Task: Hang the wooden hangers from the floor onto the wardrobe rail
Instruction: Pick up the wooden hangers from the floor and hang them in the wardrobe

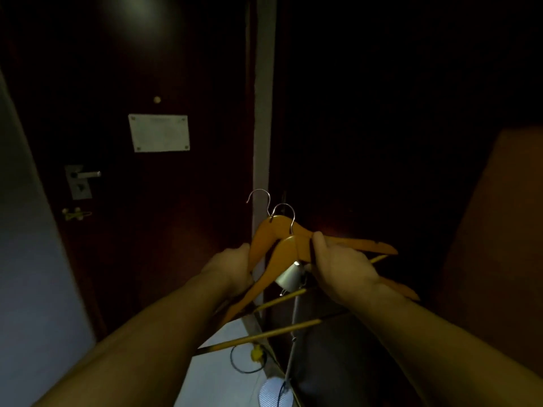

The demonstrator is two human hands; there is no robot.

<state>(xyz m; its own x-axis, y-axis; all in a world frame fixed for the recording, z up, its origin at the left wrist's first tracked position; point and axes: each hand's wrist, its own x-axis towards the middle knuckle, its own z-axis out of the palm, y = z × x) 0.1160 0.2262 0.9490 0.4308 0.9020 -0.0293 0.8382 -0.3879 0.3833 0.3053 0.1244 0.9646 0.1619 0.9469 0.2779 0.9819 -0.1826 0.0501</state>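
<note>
Wooden hangers [282, 245], two, hooks up, held before dark door [147, 201]. Left hand [232, 268] fingers grip left arms; right hand [338, 268] fingers clasp right shoulders.

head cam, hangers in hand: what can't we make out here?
- Wardrobe rail: not visible in the head view; the right side is too dark.
- White plaque on the dark door: text too small and blurred.
- Two orange wooden hangers: lower ends hidden behind the left hand and right hand.
- Silver metal cylinder below the hangers: partly hidden; identity unclear.
</note>
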